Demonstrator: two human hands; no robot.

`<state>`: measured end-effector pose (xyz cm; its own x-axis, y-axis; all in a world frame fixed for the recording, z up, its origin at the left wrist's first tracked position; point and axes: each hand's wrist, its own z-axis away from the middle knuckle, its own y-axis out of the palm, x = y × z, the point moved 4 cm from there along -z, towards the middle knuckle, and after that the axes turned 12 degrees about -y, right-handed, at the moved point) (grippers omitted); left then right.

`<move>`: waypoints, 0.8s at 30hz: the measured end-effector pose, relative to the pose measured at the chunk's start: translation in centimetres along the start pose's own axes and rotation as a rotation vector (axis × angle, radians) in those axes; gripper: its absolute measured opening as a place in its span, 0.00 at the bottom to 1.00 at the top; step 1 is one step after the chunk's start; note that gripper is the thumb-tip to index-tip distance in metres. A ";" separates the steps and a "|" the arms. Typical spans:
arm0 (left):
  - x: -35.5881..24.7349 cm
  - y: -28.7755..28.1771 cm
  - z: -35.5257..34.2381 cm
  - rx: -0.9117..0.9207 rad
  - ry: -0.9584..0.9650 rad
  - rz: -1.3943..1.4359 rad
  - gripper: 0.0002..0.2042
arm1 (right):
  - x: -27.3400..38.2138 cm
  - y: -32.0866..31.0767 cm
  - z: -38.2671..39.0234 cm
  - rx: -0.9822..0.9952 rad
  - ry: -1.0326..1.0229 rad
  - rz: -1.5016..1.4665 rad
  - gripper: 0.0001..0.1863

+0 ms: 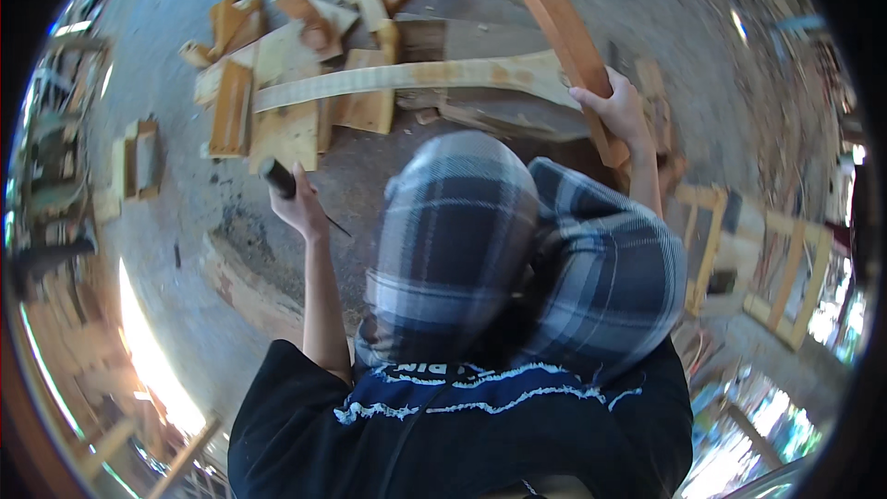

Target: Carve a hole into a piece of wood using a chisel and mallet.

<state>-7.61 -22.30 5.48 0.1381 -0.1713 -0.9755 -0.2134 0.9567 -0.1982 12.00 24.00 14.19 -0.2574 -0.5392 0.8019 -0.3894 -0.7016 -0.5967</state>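
My left hand (296, 203) grips a dark cylindrical handle (278, 177), with a thin dark shaft pointing down to the right. In my right hand (614, 106) is a reddish-brown wooden beam (554, 18), held upright across the picture at a slant. Just behind it, a long pale curved wooden piece (407, 76) lies across several boards (282, 134). Plaid cloth (443, 231) over my body fills the middle, between the two hands.
Tan wooden offcuts (314, 23) are heaped at the back on the grey floor (157, 18). A small wooden box (139, 157) lies at the left, wooden frames (785, 277) at the right. Clutter lines both rims, with bright light at lower left.
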 end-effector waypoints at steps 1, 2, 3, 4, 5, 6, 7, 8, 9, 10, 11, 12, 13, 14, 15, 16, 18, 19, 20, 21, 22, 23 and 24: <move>-3.0 2.7 0.6 0.112 0.016 -0.027 0.10 | -2.4 -1.7 1.9 -0.041 0.080 0.016 0.31; -6.7 5.6 1.4 0.164 0.012 -0.004 0.09 | -4.4 -2.9 3.5 -0.074 0.151 0.023 0.31; -10.4 8.6 2.4 0.271 0.113 0.018 0.08 | -5.9 -4.1 5.4 -0.086 0.268 0.130 0.31; -13.2 12.9 3.4 0.291 0.223 0.100 0.08 | -7.5 -5.6 7.8 -0.113 0.301 0.162 0.31; -15.9 16.8 4.3 0.423 0.346 0.214 0.08 | -9.5 -6.3 9.7 -0.171 0.326 0.155 0.32; -18.4 19.3 5.8 0.548 0.372 0.173 0.07 | -11.7 -5.5 10.7 -0.206 0.334 0.125 0.32; -21.2 22.3 8.2 0.704 0.467 0.123 0.10 | -13.1 -5.6 12.6 -0.290 0.376 -0.008 0.30; -22.7 25.1 9.4 0.732 0.703 -0.109 0.13 | -13.2 -5.2 13.1 -0.279 0.376 -0.005 0.30; -25.7 27.3 13.8 0.905 0.631 0.011 0.11 | -13.3 -4.9 14.2 -0.361 0.388 -0.113 0.28; -26.7 29.0 16.5 0.969 0.767 0.231 0.12 | -13.1 -5.0 14.2 -0.445 0.376 -0.220 0.27; -26.2 30.5 18.9 1.100 0.800 0.076 0.11 | -12.8 -5.0 14.3 -0.480 0.374 -0.301 0.25; -25.2 32.6 21.6 1.135 0.973 -0.021 0.13 | -12.5 -6.5 14.8 -0.505 0.380 -0.277 0.25; -24.5 33.5 23.3 1.128 1.147 -0.154 0.16 | -11.7 -7.2 13.7 -0.466 0.403 -0.228 0.25; -23.1 34.2 24.7 1.264 1.204 -0.265 0.19 | -11.0 -8.0 12.2 -0.423 0.425 -0.177 0.26; -22.4 35.2 27.7 1.299 1.376 -0.230 0.16 | -10.8 -11.4 12.2 -0.358 0.319 0.172 0.25; -21.2 35.4 29.5 1.295 1.501 -0.060 0.13 | -10.3 -14.1 12.0 -0.366 0.323 0.185 0.25; -18.3 35.4 30.6 1.084 1.631 0.055 0.12 | -8.1 -17.4 9.0 -0.220 0.253 0.226 0.24; -16.9 35.7 31.0 1.109 1.542 0.073 0.12 | -6.7 -18.9 7.9 -0.228 0.255 0.241 0.24; -16.0 36.0 31.0 1.132 1.447 0.079 0.13 | -5.2 -19.9 7.0 -0.248 0.261 0.284 0.23; -15.3 37.0 31.1 1.131 1.441 0.085 0.13 | -4.3 -20.4 6.5 -0.268 0.270 0.326 0.22; -14.6 38.0 31.2 1.145 1.346 0.044 0.13 | -3.8 -19.8 6.4 -0.258 0.276 0.332 0.22; -14.3 39.0 31.0 1.145 1.248 -0.003 0.14 | -3.0 -19.0 5.8 -0.361 0.229 0.280 0.22; -13.9 39.6 30.9 1.136 1.231 -0.010 0.14 | -2.7 -18.2 5.4 -0.462 0.182 0.223 0.21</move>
<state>11.95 25.28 14.11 -0.7716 0.2784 -0.5720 0.6195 0.5332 -0.5761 24.57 35.74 22.74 -0.5113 -0.5331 0.6741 -0.6453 -0.2799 -0.7108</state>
